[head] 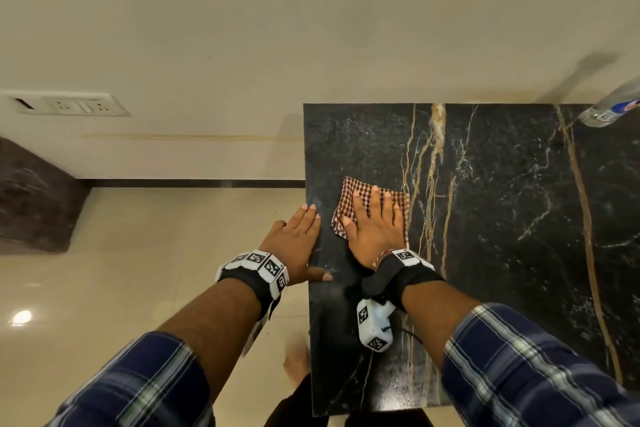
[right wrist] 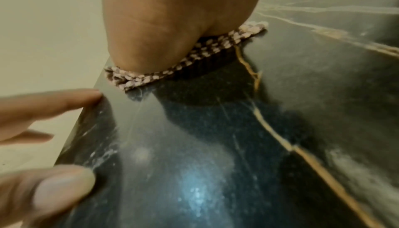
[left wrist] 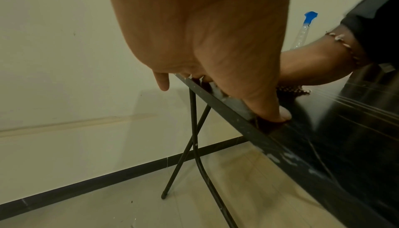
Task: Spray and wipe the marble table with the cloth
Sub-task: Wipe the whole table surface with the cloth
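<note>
- Left hand (head: pixel 297 242), nearest the camera, lies with fingers straight along the desk's (head: pixel 502 253) left edge, thumb on top, holding nothing.
- Cloth (head: pixel 353 198) lies just right of it, near that edge, flat under the right hand (head: pixel 375 225), whose spread fingers press it down and point at the wall.
- Unwiped marble stretches rightward, so the stroke likely runs that way.
- Bottle (head: pixel 613 107) stands at the far right corner, nearer the right hand.

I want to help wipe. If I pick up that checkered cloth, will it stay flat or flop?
Probably flop: the checkered cloth looks thin and lies folded under the flat right hand. Likely light. It should slide easily on the glossy marble table.
</note>
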